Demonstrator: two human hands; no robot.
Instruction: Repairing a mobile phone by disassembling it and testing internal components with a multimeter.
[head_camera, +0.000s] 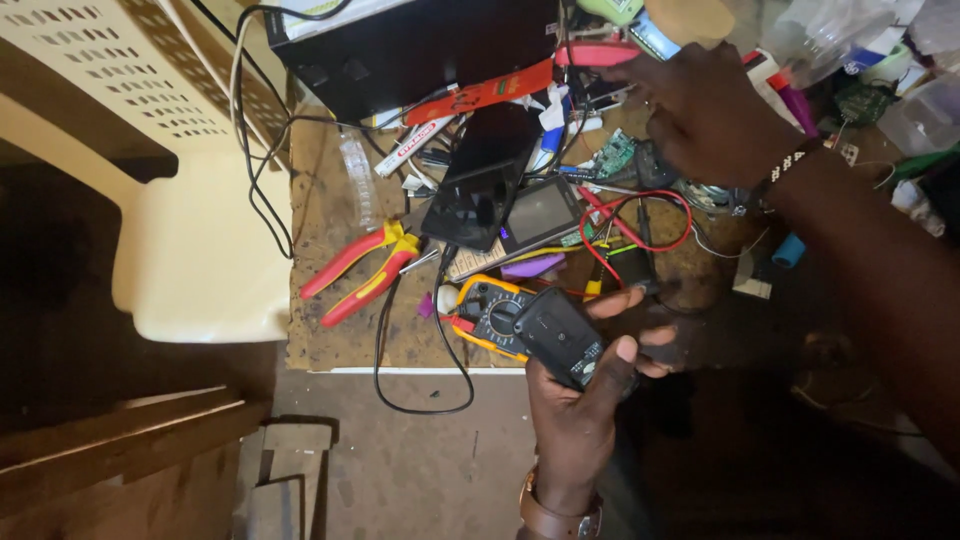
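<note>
Your left hand (585, 400) grips a small black rectangular phone body (558, 335) just off the desk's (330, 215) front edge, thumb and fingers clamped round it, above the yellow multimeter (487, 305). Your right hand (705, 115) reaches over the cluttered back edge, fingers curled near a red-handled tool (597, 53). Red wire loops (640, 220), two dark phones (485, 180) and red-yellow pliers (360, 270) crowd between.

Left hand (585, 400): brown leather strap at wrist. Right hand (705, 110): black/white beaded bracelet, no sleeves.
</note>
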